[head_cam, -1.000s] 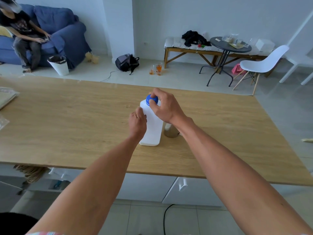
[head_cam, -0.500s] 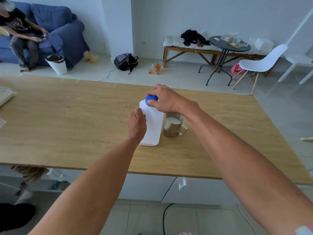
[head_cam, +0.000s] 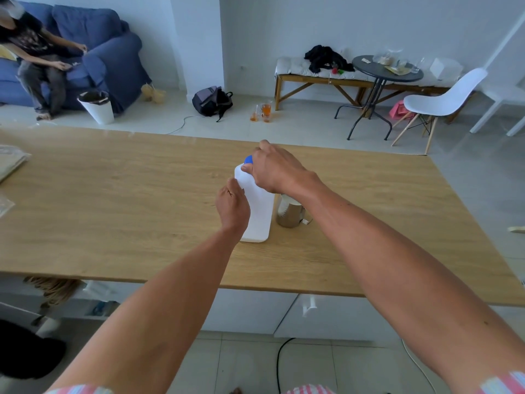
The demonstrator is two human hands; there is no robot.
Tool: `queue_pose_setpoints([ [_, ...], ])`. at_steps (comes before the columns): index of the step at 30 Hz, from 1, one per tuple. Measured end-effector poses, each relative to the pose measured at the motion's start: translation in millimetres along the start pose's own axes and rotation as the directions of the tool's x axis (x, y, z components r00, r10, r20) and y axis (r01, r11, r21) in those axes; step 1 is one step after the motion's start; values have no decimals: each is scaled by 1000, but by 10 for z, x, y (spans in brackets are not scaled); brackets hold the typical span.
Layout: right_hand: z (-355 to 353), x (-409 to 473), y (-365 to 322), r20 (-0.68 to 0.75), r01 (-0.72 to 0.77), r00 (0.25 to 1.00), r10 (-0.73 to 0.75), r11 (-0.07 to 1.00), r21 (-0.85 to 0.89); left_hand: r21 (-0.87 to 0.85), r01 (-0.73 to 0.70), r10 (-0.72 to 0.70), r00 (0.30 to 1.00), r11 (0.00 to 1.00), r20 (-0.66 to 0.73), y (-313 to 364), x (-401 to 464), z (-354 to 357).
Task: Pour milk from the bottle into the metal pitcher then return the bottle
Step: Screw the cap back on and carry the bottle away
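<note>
A white plastic milk bottle (head_cam: 260,211) stands upright on the wooden table (head_cam: 113,194). Its blue cap (head_cam: 248,160) is mostly covered by my right hand (head_cam: 275,170), whose fingers curl round it from above. My left hand (head_cam: 233,204) grips the bottle's left side at mid-height. Directly right of the bottle stands the metal pitcher (head_cam: 289,214), small and shiny, with its top hidden behind my right wrist.
Folded plastic-wrapped items (head_cam: 10,163) lie at the table's far left edge. Beyond the table a person sits on a blue sofa (head_cam: 108,52), with a white bin (head_cam: 96,106), a backpack (head_cam: 212,101), a round black table (head_cam: 380,72) and a white chair (head_cam: 443,98).
My right hand has turned over the blue cap, the wrist swinging right and then back down over the pitcher. The bottle and my left hand have stayed in place.
</note>
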State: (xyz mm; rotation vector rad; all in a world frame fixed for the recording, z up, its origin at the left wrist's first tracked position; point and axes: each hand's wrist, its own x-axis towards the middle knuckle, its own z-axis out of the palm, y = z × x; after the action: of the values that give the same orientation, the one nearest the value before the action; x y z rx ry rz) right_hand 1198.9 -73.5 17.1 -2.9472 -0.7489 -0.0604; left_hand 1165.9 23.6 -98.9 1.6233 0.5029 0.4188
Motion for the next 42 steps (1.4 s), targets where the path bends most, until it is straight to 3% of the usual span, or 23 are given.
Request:
queue_pose_setpoints([
  [7, 65, -23, 14, -46, -24, 999, 25, 1000, 15, 9, 1, -1, 999, 1000, 37, -5, 14, -29],
  [10, 206, -92, 84, -166, -5, 986, 16, 998, 68, -32, 39, -36, 996, 999, 76, -5, 30, -38],
  [13, 507, -280, 172, -396, 12, 912, 104, 960, 279, -40, 62, -57, 993, 997, 107, 22, 27, -64],
  [16, 853, -522, 201, -454, -27, 825, 338, 824, 566, -45, 76, -70, 990, 996, 122, 43, 26, -86],
  [21, 1334, -775, 145, -231, -171, 802, 551, 582, 795, -51, 56, -49, 991, 997, 124, 116, -29, -112],
  [24, 1434, -816, 26, 15, -294, 786, 619, 352, 889, -68, 35, -27, 993, 997, 112, 204, -67, -156],
  [28, 1617, -683, -16, 447, -485, 740, 502, -62, 872, -85, -15, 23, 995, 996, 94, 322, -105, -234],
  [31, 1657, -631, -12, 524, -445, 754, 397, -278, 851, -112, -39, 48, 996, 993, 78, 389, -171, -265],
  [35, 1580, -681, -55, 497, -378, 785, 370, -349, 858, -114, -54, 61, 996, 992, 63, 436, -255, -265],
  [42, 1574, -722, 82, 478, -422, 811, 336, -230, 877, -84, -55, 57, 998, 995, 23, 504, -395, -215],
])
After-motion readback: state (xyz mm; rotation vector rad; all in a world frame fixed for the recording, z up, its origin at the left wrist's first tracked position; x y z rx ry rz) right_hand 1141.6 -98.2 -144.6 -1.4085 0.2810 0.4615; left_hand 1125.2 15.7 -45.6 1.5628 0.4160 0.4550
